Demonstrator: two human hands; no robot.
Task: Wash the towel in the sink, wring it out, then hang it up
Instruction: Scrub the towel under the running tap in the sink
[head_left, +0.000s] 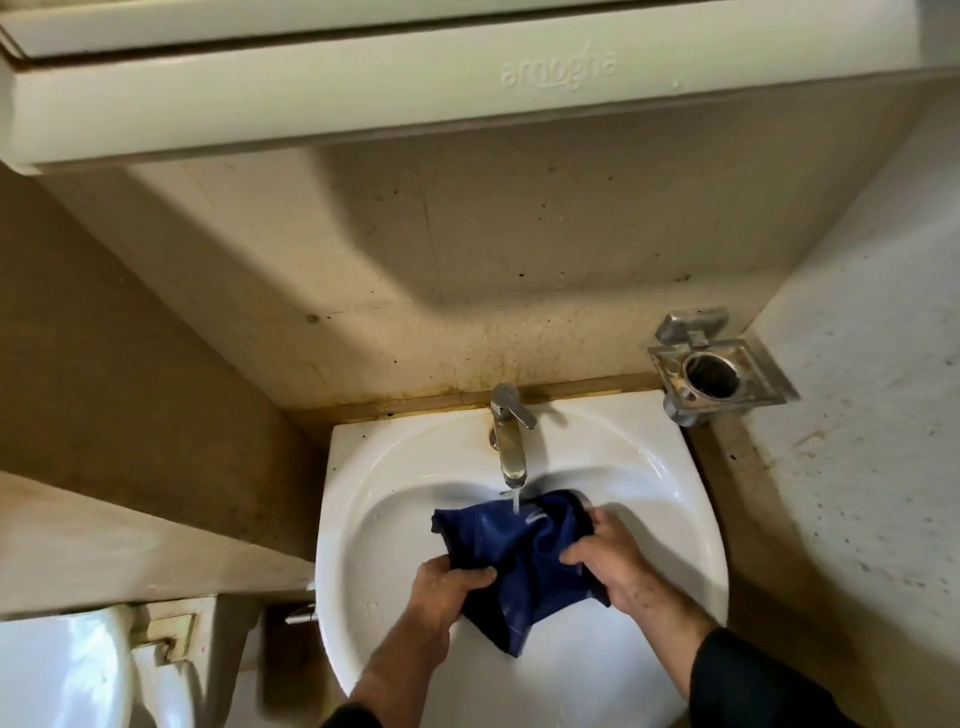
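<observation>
A dark blue towel (519, 551) is stretched over the bowl of the white sink (395, 467). Water runs from the chrome faucet (509, 436) onto the towel's far edge. My left hand (447, 582) grips the towel's near left part, fingers curled into the cloth. My right hand (608, 551) grips its right side, thumb on top. The towel's lower end hangs down between my hands into the bowl.
A metal holder (717, 374) is fixed to the wall at the sink's right rear corner. A cream cabinet (467, 83) overhangs above. A white toilet cistern (67, 670) stands at the lower left. Stained tiled walls close in on both sides.
</observation>
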